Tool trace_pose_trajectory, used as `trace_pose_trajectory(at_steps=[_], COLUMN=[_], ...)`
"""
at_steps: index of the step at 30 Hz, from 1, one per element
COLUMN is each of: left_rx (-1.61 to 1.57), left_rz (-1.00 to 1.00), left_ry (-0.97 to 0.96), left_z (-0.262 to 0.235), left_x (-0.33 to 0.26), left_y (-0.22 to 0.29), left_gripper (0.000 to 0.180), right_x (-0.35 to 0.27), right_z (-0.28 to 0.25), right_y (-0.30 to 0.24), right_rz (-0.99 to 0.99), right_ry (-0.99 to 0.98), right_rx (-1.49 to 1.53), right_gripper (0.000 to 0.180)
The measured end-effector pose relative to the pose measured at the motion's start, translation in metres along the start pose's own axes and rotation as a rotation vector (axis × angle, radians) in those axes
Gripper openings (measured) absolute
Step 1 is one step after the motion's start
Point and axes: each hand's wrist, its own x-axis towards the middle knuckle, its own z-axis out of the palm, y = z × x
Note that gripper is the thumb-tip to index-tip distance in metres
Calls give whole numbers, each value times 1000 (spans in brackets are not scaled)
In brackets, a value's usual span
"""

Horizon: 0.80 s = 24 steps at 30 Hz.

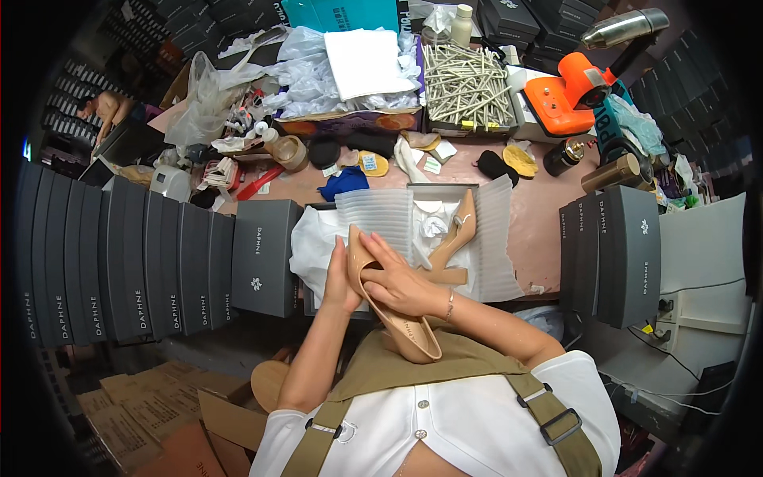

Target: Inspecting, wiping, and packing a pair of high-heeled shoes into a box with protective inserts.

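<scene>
Above the open grey shoe box [373, 208], both hands grip one glossy beige pointed pump [397, 314] — left hand [340, 280] cradling its side, right hand [397, 285] with fingers curled over its top (toe toward the person). Its matching beige heeled shoe [455, 238] already lies boxed on white tissue; this one looks left to pack.

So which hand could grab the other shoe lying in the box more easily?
Probably the right hand. It lies across the beige shoe on the side nearer the other shoe in the open box, while the left hand supports the held shoe from behind.
</scene>
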Motion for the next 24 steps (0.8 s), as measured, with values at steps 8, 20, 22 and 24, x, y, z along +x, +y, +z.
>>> trace_pose_trajectory(at_steps=[8, 20, 22, 24], left_rx=[-247, -334, -282, -239], left_rz=[-63, -175, -178, -199], left_ry=[41, 110, 97, 110], left_z=[10, -2, 4, 12], left_x=[-14, 3, 0, -3], left_y=[-21, -52, -51, -49], left_gripper=[71, 73, 73, 73], right_x=[7, 13, 12, 9], right_z=[-71, -68, -58, -47], right_y=[146, 176, 200, 220], right_rz=[341, 477, 471, 436], right_ry=[200, -29, -81, -88], right_rx=[-545, -688, -773, -907], right_gripper=[20, 27, 21, 19])
